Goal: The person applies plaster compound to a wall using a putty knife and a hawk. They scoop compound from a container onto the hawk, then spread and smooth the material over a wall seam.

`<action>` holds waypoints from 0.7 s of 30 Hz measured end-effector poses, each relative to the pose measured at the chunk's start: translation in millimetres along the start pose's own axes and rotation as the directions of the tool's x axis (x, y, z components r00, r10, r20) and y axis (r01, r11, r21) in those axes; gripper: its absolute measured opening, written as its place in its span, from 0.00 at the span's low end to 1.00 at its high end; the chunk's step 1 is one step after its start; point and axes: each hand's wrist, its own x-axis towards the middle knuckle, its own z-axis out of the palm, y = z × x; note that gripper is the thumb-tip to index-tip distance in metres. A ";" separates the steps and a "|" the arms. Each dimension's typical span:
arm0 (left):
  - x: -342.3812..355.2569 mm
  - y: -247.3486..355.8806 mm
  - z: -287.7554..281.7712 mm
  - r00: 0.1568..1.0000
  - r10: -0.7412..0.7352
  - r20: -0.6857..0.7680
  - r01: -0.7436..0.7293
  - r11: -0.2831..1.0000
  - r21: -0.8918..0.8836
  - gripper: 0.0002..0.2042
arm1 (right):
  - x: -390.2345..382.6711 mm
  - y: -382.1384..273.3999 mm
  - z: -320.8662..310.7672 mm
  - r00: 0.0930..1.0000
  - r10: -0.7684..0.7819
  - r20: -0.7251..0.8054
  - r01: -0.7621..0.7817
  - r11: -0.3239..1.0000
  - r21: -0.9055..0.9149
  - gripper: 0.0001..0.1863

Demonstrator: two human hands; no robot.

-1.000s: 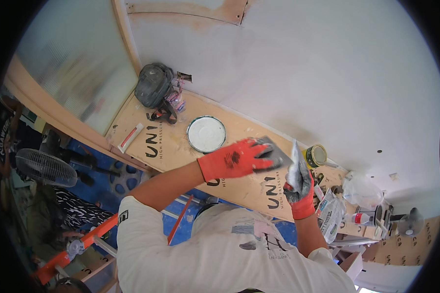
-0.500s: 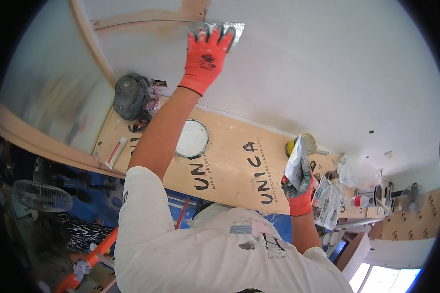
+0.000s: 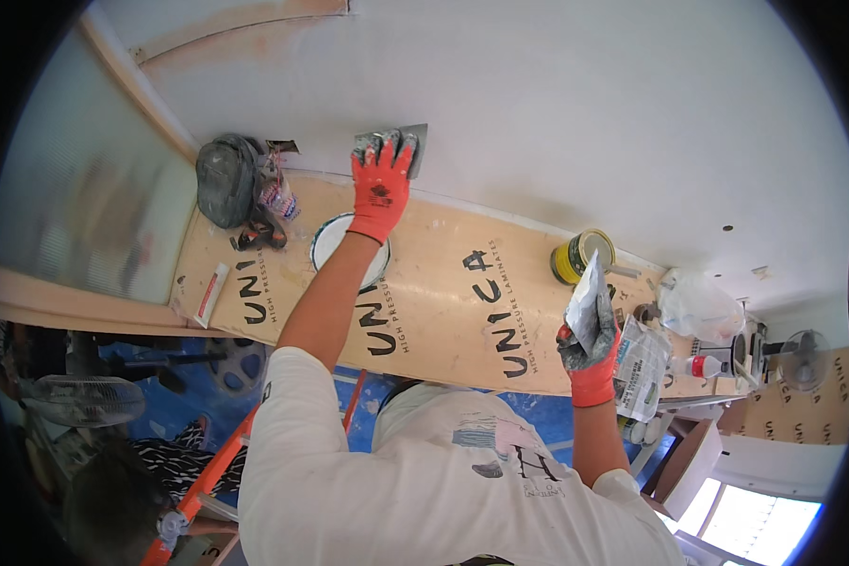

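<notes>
My left hand (image 3: 381, 184), in a red glove with grey fingertips, is closed on a wide metal putty scraper (image 3: 418, 151). Its fingers lie over the blade, which is against the pale wall (image 3: 575, 113) just above the board-covered counter. At the right, my right hand (image 3: 590, 363), gloved alike, grips a second putty scraper (image 3: 590, 297). That blade points up, with grey-white smears on it; its handle is hidden by the glove. Below my left forearm stands a round tub of white paste (image 3: 335, 241), partly covered by the arm.
Printed board (image 3: 434, 283) covers the counter. On it are a dark bag (image 3: 228, 179), a white tube (image 3: 213, 294), a yellow-black can (image 3: 575, 255), newspaper (image 3: 641, 368), a clear plastic bag (image 3: 698, 307) and a bottle (image 3: 698, 366). An orange ladder (image 3: 203, 486) and a fan (image 3: 90, 400) stand lower left.
My left hand has brought its scraper down the wall, from the brownish seam to near the counter. The right hand still holds its scraper, slightly shifted. The whole view has shifted a little.
</notes>
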 end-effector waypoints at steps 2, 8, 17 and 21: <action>-7.7 10.0 7.4 1.000 -0.025 0.004 0.026 0.999 -0.046 0.29 | 0.7 -1.4 1.0 1.000 0.015 -0.010 -0.015 1.000 -0.009 0.15; -46.4 95.6 -77.9 0.911 -0.264 0.318 0.382 0.246 -0.891 0.15 | 3.6 -16.0 34.2 0.999 -0.025 -0.028 0.025 1.000 0.008 0.16; -102.3 130.1 -147.1 0.722 0.339 0.603 0.386 -0.921 0.055 0.21 | -11.8 -18.1 108.1 0.272 -0.016 0.962 0.934 -0.238 -0.268 0.33; -93.8 106.3 -181.8 0.671 0.130 0.730 0.381 -0.905 -0.190 0.21 | -0.5 -25.5 103.2 0.479 0.108 0.871 0.800 -0.463 -0.382 0.27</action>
